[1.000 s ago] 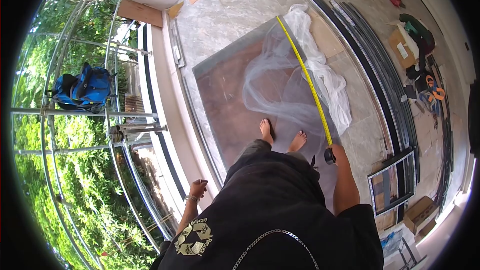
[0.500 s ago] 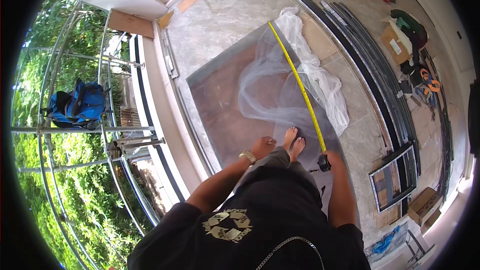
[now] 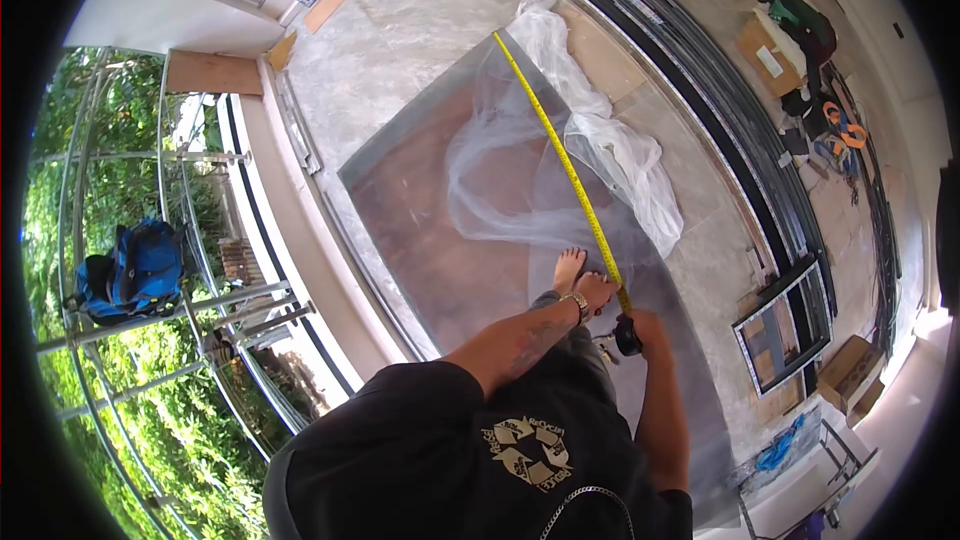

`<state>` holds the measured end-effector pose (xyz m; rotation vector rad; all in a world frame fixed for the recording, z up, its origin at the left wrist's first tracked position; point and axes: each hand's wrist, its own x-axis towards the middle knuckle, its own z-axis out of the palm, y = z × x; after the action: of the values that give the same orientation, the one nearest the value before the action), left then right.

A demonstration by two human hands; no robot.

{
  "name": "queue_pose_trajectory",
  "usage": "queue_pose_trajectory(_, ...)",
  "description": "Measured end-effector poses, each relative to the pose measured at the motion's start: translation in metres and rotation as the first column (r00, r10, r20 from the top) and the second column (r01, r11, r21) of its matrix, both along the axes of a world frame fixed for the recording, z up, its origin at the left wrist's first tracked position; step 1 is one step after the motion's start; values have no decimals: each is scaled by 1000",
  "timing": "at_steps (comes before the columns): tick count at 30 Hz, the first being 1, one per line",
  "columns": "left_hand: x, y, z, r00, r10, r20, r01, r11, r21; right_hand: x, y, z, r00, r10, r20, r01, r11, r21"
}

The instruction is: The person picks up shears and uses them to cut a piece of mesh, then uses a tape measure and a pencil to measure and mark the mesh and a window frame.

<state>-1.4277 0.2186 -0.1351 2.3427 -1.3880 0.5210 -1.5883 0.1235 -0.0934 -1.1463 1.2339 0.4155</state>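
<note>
My right hand (image 3: 651, 329) is closed around the black case of a tape measure (image 3: 628, 336). Its yellow blade (image 3: 560, 148) runs out straight to the far corner of a large flat dark sheet (image 3: 400, 180) on the floor. My left hand (image 3: 597, 290), with a watch on its wrist, is close beside the blade near the case. Its fingers are curled; whether it holds something small, or touches the blade, I cannot make out. Thin clear plastic film (image 3: 470, 180) lies loosely over the sheet. My bare foot (image 3: 570, 265) stands on the sheet, partly behind the left hand.
Bunched white plastic (image 3: 625, 155) lies along the sheet's right edge. Farther right are long dark metal profiles (image 3: 700, 110), a small frame (image 3: 785, 328) and a cardboard box (image 3: 850, 373). At left, an open side faces scaffolding with a blue backpack (image 3: 135, 270).
My left hand has moved right, from beside my feet to beside the tape blade. My right hand still holds the tape measure with the blade extended. The view has shifted and tilted slightly.
</note>
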Motion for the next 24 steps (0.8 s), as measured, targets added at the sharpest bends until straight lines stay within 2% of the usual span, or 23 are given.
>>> queue_pose_trajectory(2, 4, -4, 1, 994, -71, -85, 63, 993, -101, -10, 3, -19, 999, 4, 44, -3, 1000, -22)
queue_pose_trajectory(4, 11, -9, 11, 985, -125, -118, 105, 982, -160, -17, 2, -30, 931, 337, 142, -279, 906, -318)
queue_pose_trajectory(5, 11, -9, 9, 982, -150, -118, 128, 977, -172, -20, 2, -30, 933, 331, 142, -274, 908, -316)
queue_pose_trajectory(7, 10, -8, 1, 972, -194, -133, 169, 970, -175, -31, 3, -22, 842, 533, 81, -426, 750, -506)
queue_pose_trajectory(8, 8, -7, -5, 967, -209, -149, 185, 969, -161, -32, 6, -3, 847, 527, 78, -422, 753, -504)
queue_pose_trajectory(9, 4, -6, -13, 961, -221, -163, 198, 969, -146, -29, 10, 25, 943, 333, -18, -317, 880, -354)
queue_pose_trajectory(10, 1, -5, -24, 955, -228, -190, 207, 971, -120, -31, 10, 45, 980, 138, -145, -167, 962, -215)
queue_pose_trajectory(12, -6, 0, -52, 940, -210, -269, 208, 978, -36, -62, 15, 60, 984, 74, -165, -110, 968, -226)
queue_pose_trajectory(13, -10, 4, -73, 917, -163, -364, 201, 977, 69, -83, 21, 68, 984, 15, -179, -57, 971, -232)
queue_pose_trajectory(16, -15, 18, -147, 787, 110, -607, 196, 888, 416, -154, 37, 102, 977, 28, -214, -85, 962, -261)
queue_pose_trajectory(18, -13, 22, -196, 720, 277, -636, 207, 789, 579, -217, 46, 126, 965, 18, -263, -76, 975, -210)
queue_pose_trajectory(19, -15, 23, -214, 701, 313, -640, 230, 751, 619, -234, 46, 156, 945, 14, -328, -76, 981, -179)
queue_pose_trajectory(20, -17, 20, -233, 689, 338, -641, 246, 724, 645, -259, 49, 177, 949, -35, -313, -22, 984, -176)
queue_pose_trajectory(21, -18, 21, -239, 665, 343, -664, 287, 702, 651, -307, 58, 174, 950, -104, -293, 51, 982, -184)
queue_pose_trajectory(22, -19, 21, -245, 639, 351, -685, 329, 680, 655, -337, 59, 185, 924, -139, -356, 99, 987, -128)
queue_pose_trajectory(23, -22, 26, -248, 723, 282, -631, 239, 755, 611, -346, 58, 206, 910, -194, -367, 167, 980, -104)
queue_pose_trajectory(24, -26, 28, -255, 762, 251, -597, 194, 791, 580, -365, 56, 212, 911, -162, -378, 135, 986, -98)
